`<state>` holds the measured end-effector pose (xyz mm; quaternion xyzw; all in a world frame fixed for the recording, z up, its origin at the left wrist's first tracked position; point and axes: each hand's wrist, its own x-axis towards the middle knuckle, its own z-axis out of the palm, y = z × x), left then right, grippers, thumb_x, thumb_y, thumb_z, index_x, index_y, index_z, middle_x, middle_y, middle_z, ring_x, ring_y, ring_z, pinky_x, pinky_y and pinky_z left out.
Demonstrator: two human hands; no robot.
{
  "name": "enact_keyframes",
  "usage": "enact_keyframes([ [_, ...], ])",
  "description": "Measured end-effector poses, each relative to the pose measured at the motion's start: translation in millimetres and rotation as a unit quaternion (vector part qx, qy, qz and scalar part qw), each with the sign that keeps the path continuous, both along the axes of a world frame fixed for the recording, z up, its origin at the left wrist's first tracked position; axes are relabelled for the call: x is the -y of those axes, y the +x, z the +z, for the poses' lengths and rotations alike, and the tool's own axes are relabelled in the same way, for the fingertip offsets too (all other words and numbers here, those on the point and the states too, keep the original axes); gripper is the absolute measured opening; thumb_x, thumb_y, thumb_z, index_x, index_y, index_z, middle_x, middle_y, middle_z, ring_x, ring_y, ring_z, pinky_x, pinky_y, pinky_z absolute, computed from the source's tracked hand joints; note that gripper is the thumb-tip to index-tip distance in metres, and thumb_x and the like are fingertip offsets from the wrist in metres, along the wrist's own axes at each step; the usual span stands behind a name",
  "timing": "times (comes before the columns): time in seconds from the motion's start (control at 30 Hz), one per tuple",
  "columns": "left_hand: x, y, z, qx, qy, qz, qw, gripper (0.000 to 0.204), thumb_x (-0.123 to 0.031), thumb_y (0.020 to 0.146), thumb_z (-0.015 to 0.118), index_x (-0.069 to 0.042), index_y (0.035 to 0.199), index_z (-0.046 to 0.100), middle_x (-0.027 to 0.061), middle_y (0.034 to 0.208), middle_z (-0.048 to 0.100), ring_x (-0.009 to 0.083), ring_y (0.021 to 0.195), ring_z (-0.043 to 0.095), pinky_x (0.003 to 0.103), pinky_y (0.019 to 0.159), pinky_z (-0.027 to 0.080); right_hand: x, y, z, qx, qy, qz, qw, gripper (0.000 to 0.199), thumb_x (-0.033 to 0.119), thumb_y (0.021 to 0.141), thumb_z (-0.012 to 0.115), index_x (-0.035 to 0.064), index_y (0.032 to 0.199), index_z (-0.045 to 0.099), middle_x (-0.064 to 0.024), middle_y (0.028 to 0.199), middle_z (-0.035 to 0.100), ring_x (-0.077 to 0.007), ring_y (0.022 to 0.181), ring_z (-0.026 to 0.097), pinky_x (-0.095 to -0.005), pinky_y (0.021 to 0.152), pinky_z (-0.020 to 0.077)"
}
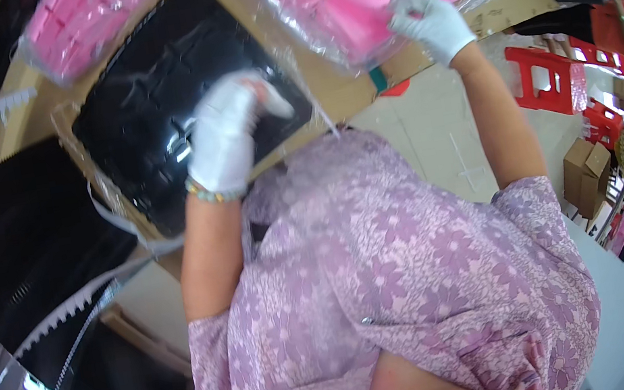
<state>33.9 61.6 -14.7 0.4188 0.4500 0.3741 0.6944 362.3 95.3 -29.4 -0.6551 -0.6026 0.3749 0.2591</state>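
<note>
Both arms come up from the lower part of the view, bare from the short sleeves to the wrists, and each ends in a white glove. The left hand lies palm down with its back to the camera, fingers stretched forward and slightly spread, a beaded band round the wrist. The right hand is raised further out on a nearly straight forearm, its fingers curled over and pinched together at the tips.
</note>
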Motion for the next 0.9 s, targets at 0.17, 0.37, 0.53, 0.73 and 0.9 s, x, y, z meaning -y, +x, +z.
enact_keyframes([
  [0.17,-12,-33,-8,0.264,-0.064,0.135,0.953,0.025,-0.027,0.099,0.05,-0.003,0.098,0.06,0.0087,0.089,0.061,0.023,0.084,0.064,0.04,0.082,0.053,1,21,7,-0.13,-0.088,-0.026,0.987,0.026,0.015,0.087,0.064,-0.0008,0.108,0.063,-0.0011,0.09,0.065,-0.01,0.084,0.056,-0.0251,0.081,0.046],
  [0.37,-10,9,3,0.172,-0.077,0.036,0.981,0.028,-0.033,0.097,0.052,-0.005,0.096,0.056,0.0087,0.09,0.059,0.0231,0.088,0.061,0.04,0.087,0.048,-6,41,2,-0.2,-0.127,0.027,0.971,0.019,0.009,0.083,0.063,0.0004,0.1,0.064,-0.0023,0.101,0.065,-0.0101,0.089,0.056,-0.0257,0.083,0.046],
  [0.53,-9,38,-2,0.154,-0.11,-0.012,0.982,0.029,-0.032,0.096,0.054,-0.003,0.095,0.058,0.0101,0.09,0.062,0.0236,0.087,0.062,0.038,0.086,0.049,-6,38,3,-0.217,-0.123,0.033,0.968,0.012,0.011,0.082,0.068,0.0016,0.089,0.064,-0.0048,0.105,0.062,-0.0112,0.089,0.058,-0.0282,0.081,0.0482],
  [0.73,-15,56,8,0.148,-0.136,-0.033,0.979,0.019,-0.021,0.095,0.054,-0.004,0.092,0.061,0.007,0.086,0.064,0.019,0.08,0.065,0.034,0.082,0.051,-10,46,5,-0.237,-0.147,0.044,0.959,0.016,0.013,0.083,0.069,0.0009,0.092,0.064,-0.0043,0.097,0.064,-0.0102,0.081,0.06,-0.027,0.078,0.0501],
  [0.9,-16,61,7,0.169,-0.135,-0.035,0.976,0.02,-0.023,0.096,0.054,-0.004,0.092,0.061,0.0068,0.086,0.064,0.0196,0.081,0.064,0.035,0.083,0.051,-10,45,5,-0.254,-0.144,0.027,0.956,0.017,0.014,0.084,0.069,0.0008,0.095,0.064,-0.0013,0.091,0.064,-0.0105,0.081,0.06,-0.0267,0.077,0.0497],
])
